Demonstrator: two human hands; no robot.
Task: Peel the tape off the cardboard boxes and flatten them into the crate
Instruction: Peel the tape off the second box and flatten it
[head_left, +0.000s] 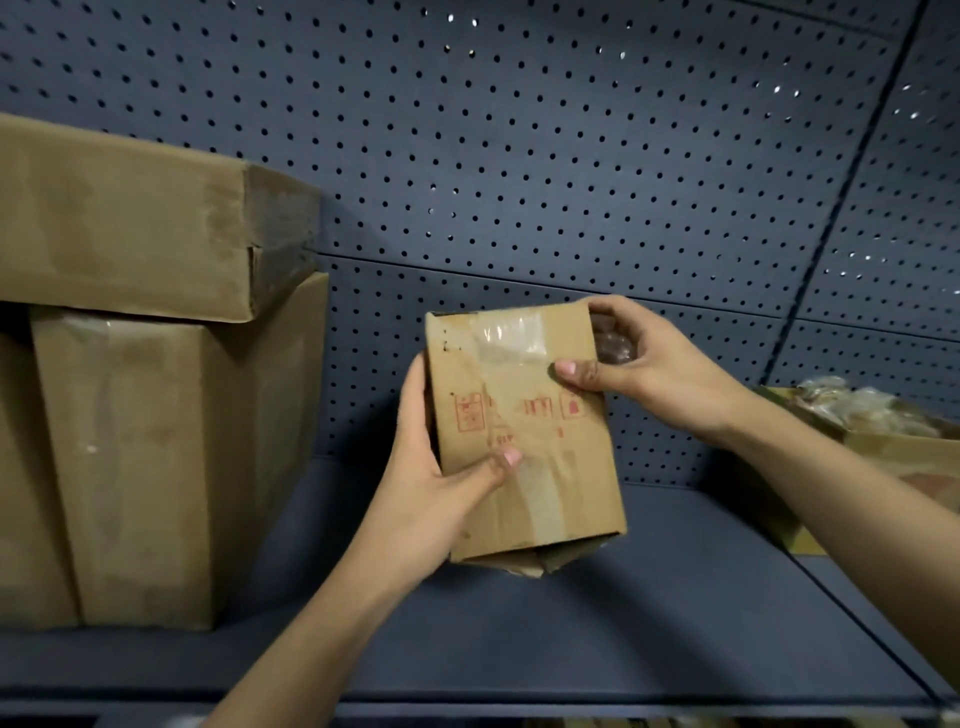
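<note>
Early — small cardboard box (524, 431), clear tape (511, 338) unpeeled, held unflattened in curled fingers of left hand (431, 499) and right hand (654, 364); no crate seen.

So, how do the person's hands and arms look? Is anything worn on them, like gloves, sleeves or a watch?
The left hand and the right hand are bare: no gloves, no rings to be seen. The left forearm and right forearm are bare as well, with no sleeve, watch or bracelet in view. The thumbnails are short and unpainted.
</note>
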